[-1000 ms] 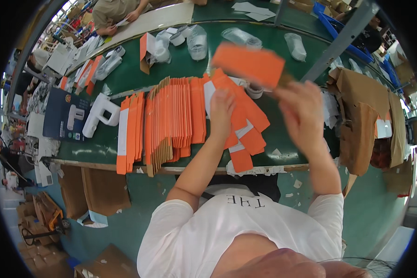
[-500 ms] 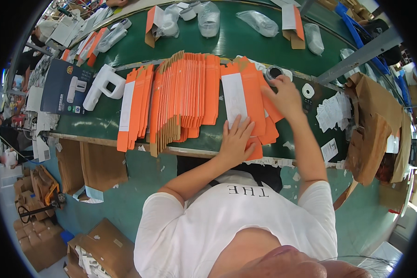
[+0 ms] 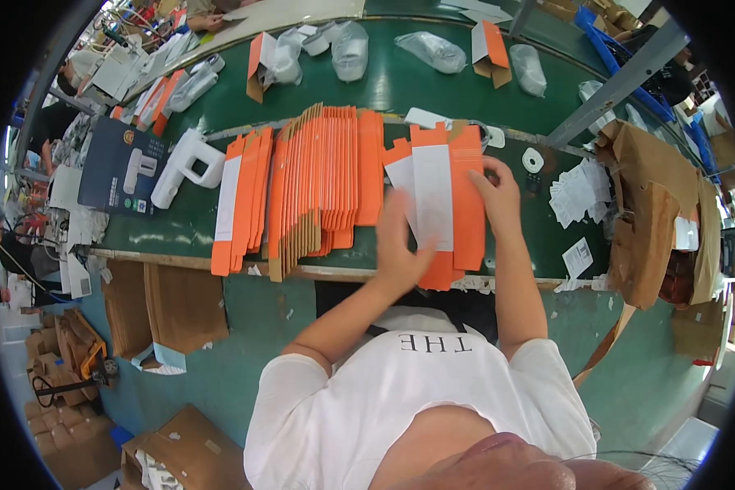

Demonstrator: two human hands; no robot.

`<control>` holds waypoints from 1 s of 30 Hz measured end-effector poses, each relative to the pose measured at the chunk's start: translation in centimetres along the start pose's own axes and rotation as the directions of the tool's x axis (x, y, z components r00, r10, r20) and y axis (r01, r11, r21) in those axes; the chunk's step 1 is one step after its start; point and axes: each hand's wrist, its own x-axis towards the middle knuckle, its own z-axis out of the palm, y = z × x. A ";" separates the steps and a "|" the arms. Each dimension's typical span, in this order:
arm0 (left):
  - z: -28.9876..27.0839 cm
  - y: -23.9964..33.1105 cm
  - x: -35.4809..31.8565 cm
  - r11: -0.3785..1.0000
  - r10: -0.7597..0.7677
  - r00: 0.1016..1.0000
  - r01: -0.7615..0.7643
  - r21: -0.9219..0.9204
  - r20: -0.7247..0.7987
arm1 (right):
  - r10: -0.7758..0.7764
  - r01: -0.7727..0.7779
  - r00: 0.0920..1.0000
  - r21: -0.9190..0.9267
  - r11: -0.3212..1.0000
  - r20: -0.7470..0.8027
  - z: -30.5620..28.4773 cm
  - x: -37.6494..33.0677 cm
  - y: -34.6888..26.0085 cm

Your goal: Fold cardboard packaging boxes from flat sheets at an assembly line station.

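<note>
Flat orange cartons (image 3: 468,220) with a white panel lie overlapped on the green bench in front of me. My right hand (image 3: 501,194) is at their right edge, its thumb over the top carton's face and its fingers bent round the side. At the left edge, my left hand (image 3: 400,249) is smeared by motion, thumb apart from the fingers, holding nothing that I can see. Left of it stands a dense row of folded orange cartons (image 3: 322,171), with a smaller bundle of orange cartons (image 3: 241,200) beside it.
A white handheld device (image 3: 189,167) and a dark printed box (image 3: 122,163) are at the left. Across the bench lie bagged white devices (image 3: 350,53). Paper slips (image 3: 580,192), a brown paper sack (image 3: 645,216) and a grey metal post (image 3: 616,82) are at the right.
My right hand has come down from the round dark part behind the cartons to their right edge. My left hand has lifted off the white panel and shifted left. The cartons now stand straighter.
</note>
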 end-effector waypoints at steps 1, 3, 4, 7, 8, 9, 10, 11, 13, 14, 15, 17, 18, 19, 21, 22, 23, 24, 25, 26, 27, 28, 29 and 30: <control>-0.8 0.3 2.2 0.985 -0.115 0.988 0.099 -0.140 -0.107 | -0.007 0.007 1.000 0.002 1.000 -0.008 -0.5 -0.8 -1.7; -2.4 2.1 5.9 0.842 -0.221 0.968 0.251 -0.478 0.120 | 0.083 -0.212 0.963 0.531 0.821 0.257 -1.9 -2.7 -6.3; -2.7 2.8 7.1 0.609 -0.197 0.932 0.360 -0.707 0.306 | 0.001 -0.180 0.941 0.495 0.850 0.339 -2.6 -3.2 -7.3; -3.3 6.9 8.4 0.764 -0.060 0.944 0.252 -0.594 0.324 | -0.245 0.140 0.960 0.524 0.840 0.137 -2.6 -5.4 -12.0; -3.2 9.0 8.4 0.827 0.028 0.972 0.110 -0.552 0.235 | -0.341 0.237 0.934 0.523 0.818 0.110 -2.9 -5.6 -13.1; -3.1 9.8 8.7 0.828 0.135 0.953 0.042 -0.560 0.272 | -0.350 0.257 0.933 0.525 0.811 0.084 -3.2 -5.5 -13.5; -2.9 10.3 8.8 0.822 0.240 0.921 -0.024 -0.569 0.306 | -0.353 0.258 0.929 0.490 0.832 0.110 -3.5 -5.2 -13.8; -2.5 10.7 8.7 0.803 0.265 0.934 -0.075 -0.591 0.241 | -0.354 0.258 0.925 0.455 0.852 0.137 -3.7 -5.0 -14.2; -1.3 9.9 8.7 0.772 0.361 0.924 -0.219 -0.597 0.128 | -0.352 0.251 0.927 0.490 0.835 0.125 -3.7 -5.1 -15.1; -0.8 9.3 8.7 0.734 0.430 0.903 -0.343 -0.586 0.009 | -0.410 0.319 0.906 0.467 0.824 0.103 -3.8 -4.9 -15.0; -0.5 9.2 9.4 0.709 0.522 0.852 -0.451 -0.542 -0.027 | -0.406 0.274 0.902 0.533 0.800 0.146 -4.2 -5.4 -15.3; -0.4 9.6 9.7 0.651 0.514 0.858 -0.378 -0.658 0.016 | -0.490 0.408 0.871 0.513 0.755 0.028 -4.1 -5.5 -14.3; -0.3 9.1 9.6 0.650 0.561 0.827 -0.419 -0.634 0.030 | -0.418 0.302 0.908 0.656 0.692 0.023 -4.4 -5.7 -14.5; -0.4 8.7 9.2 0.654 0.561 0.827 -0.421 -0.628 0.030 | -0.475 0.344 0.880 0.704 0.622 -0.011 -4.7 -5.2 -13.9; -1.2 8.3 8.2 0.894 0.274 0.865 -0.067 -0.443 0.421 | -0.383 0.311 0.922 0.698 0.645 -0.058 -4.3 -6.4 -14.5; -2.0 9.4 8.2 0.944 0.311 0.817 -0.209 -0.253 0.485 | -0.438 0.389 0.898 0.536 0.749 -0.040 -3.9 -7.0 -14.2; -2.3 10.5 7.6 0.886 0.348 0.818 -0.128 -0.446 0.457 | -0.541 0.536 0.834 0.388 0.750 -0.109 -3.5 -7.2 -14.0; -2.6 11.5 6.7 0.786 0.374 0.828 -0.045 -0.617 0.416 | -0.520 0.539 0.838 0.408 0.737 -0.167 -3.7 -7.0 -13.9; -2.9 12.1 6.3 0.706 0.436 0.844 -0.105 -0.701 0.312 | -0.496 0.542 0.839 0.426 0.724 -0.225 -3.9 -6.6 -13.7; -2.6 11.9 6.6 0.837 0.383 0.864 -0.174 -0.519 0.328 | -0.432 0.481 0.872 0.563 0.672 -0.230 -4.0 -6.1 -13.6; -2.1 11.5 6.9 0.925 0.325 0.885 -0.224 -0.308 0.333 | -0.429 0.483 0.872 0.552 0.680 -0.234 -3.5 -6.1 -13.9; -0.9 10.1 6.9 0.923 0.356 0.884 -0.283 -0.261 0.304 | -0.437 0.487 0.870 0.546 0.682 -0.230 -2.7 -6.3 -14.7; -0.4 8.9 6.6 0.899 0.307 0.906 -0.176 -0.400 0.291 | -0.463 0.523 0.852 0.446 0.726 -0.246 -2.5 -6.9 -15.6; -0.3 8.3 6.9 0.845 0.255 0.924 -0.068 -0.531 0.286 | -0.462 0.521 0.853 0.449 0.726 -0.242 -2.5 -7.0 -15.9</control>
